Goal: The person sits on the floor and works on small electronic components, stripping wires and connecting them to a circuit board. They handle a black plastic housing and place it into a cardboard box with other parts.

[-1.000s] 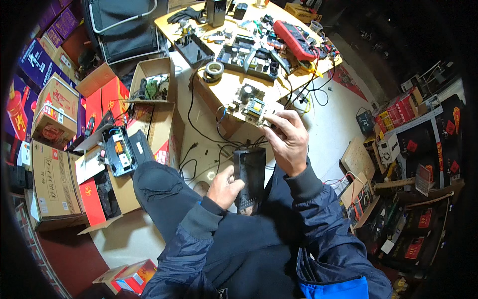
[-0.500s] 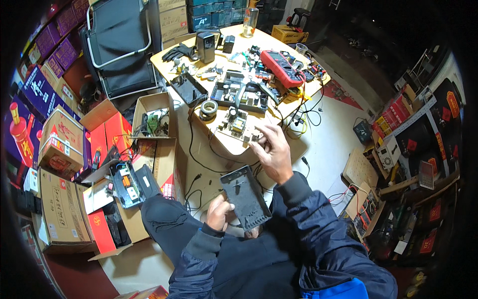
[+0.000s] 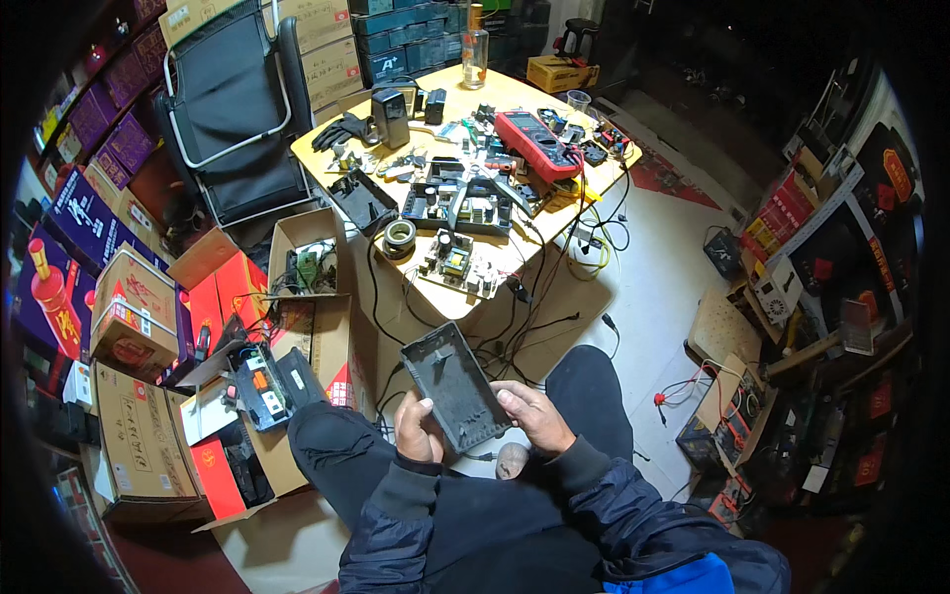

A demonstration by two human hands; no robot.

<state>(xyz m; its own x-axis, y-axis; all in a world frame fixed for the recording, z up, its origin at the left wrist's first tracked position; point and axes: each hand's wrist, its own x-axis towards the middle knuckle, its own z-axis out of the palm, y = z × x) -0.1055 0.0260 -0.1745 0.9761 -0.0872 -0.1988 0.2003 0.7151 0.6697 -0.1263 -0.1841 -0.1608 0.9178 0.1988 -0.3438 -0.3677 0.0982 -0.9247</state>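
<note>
Above my lap I hold a black rectangular plastic case half (image 3: 453, 386), its hollow inner side facing up. My left hand (image 3: 418, 428) is closed on its left edge, the thumb over the rim. On the opposite side my right hand (image 3: 535, 416) grips the lower right edge. Beyond the case, a bare circuit board (image 3: 457, 262) lies at the table's near corner. A roll of tape (image 3: 399, 239) rests beside it. Farther back sit an opened black case with electronics inside (image 3: 460, 206) and another black case half (image 3: 363, 201).
The wooden table (image 3: 435, 297) also bears a red multimeter (image 3: 536, 145), a glass bottle (image 3: 475, 49) and a black glove (image 3: 342, 132). Cables (image 3: 524, 342) hang and trail below it. Cardboard boxes (image 3: 143, 436) stack up at left, near a folding chair (image 3: 236, 99). Boxes of parts (image 3: 727, 411) stand at right.
My right hand has come back from the circuit board at the table's corner and now grips the case half. The case half has tilted and shifted slightly left.
</note>
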